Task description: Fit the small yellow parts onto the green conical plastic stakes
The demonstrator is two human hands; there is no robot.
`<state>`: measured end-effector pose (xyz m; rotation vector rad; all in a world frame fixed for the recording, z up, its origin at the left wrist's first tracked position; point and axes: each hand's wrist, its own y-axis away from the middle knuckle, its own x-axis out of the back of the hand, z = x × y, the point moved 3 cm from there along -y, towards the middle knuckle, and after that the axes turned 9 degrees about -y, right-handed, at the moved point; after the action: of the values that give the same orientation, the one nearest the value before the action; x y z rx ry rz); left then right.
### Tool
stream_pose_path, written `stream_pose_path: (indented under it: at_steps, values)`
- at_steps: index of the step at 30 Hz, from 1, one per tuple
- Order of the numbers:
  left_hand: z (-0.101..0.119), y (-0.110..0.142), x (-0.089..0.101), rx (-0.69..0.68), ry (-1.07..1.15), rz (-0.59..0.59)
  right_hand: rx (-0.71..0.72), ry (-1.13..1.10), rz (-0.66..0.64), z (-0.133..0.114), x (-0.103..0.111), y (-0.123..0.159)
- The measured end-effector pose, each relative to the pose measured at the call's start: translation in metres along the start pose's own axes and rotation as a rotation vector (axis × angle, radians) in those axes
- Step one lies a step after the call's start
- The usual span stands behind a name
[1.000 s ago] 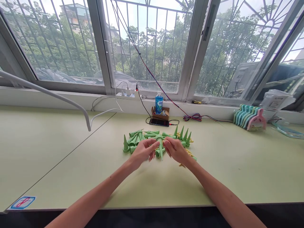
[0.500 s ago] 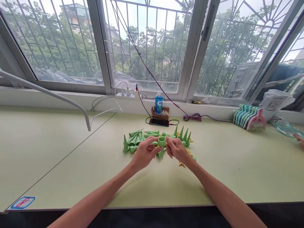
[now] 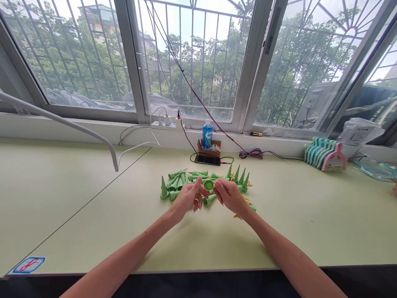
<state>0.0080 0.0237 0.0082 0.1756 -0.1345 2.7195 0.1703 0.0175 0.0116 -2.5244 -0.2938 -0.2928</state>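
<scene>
A green plastic watering spike [image 3: 209, 184] is between my hands, its round open end turned toward me. My right hand [image 3: 230, 195] is closed, its fingertips pinched at the right side of that end; what lies inside the pinch is hidden. On the other side, my left hand [image 3: 186, 198] is open, thumb raised and fingers apart, the fingertips close to the spike's rim. Whether they touch it I cannot tell. Behind and around the hands lies a pile of similar spikes [image 3: 178, 182]. Several spikes [image 3: 242, 177] stand point-up at the right. Small yellow pieces [image 3: 247, 200] lie beside my right wrist.
Behind the pile are a phone [image 3: 207, 160] on a cable and a blue bottle [image 3: 207, 135] in a small cardboard box [image 3: 217, 151]. Coiled wire [image 3: 252, 153] and pastel hanger-like pieces [image 3: 335, 157] are farther right. A white curved bar [image 3: 77, 123] reaches in from the left. Another person's hand shows at the right edge.
The held spike has tilted so that its open end faces me, where it pointed upward before. My left fingers have loosened from it. My right hand stays pinched at its side.
</scene>
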Motion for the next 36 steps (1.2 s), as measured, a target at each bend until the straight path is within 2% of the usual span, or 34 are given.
stream_pose_path:
  at_steps: [4, 15, 20, 23, 28, 32, 36]
  values:
    - [-0.002, 0.001, -0.002, 0.074, 0.021, -0.085, 0.012, 0.046, -0.091, -0.001, -0.004, 0.001]
    - [0.002, 0.003, -0.004, 0.104, 0.071, -0.11, 0.043, 0.066, -0.142, -0.003, -0.003, 0.002]
    - [0.004, 0.003, -0.003, 0.041, 0.068, -0.098, 0.037, 0.065, -0.137, 0.002, -0.004, 0.002]
    - [0.005, 0.005, -0.001, -0.011, -0.047, -0.055, 0.013, 0.077, -0.124, 0.005, -0.004, 0.002]
    - [0.008, 0.007, -0.003, -0.174, -0.283, -0.014, -0.044, 0.052, -0.062, 0.006, -0.003, 0.0]
    - [0.008, 0.008, -0.004, -0.319, -0.4, 0.087, -0.086, 0.051, -0.025, 0.002, -0.002, -0.001]
    - [0.006, 0.007, -0.004, -0.34, -0.445, 0.144, -0.087, 0.052, -0.013, -0.001, -0.003, -0.002]
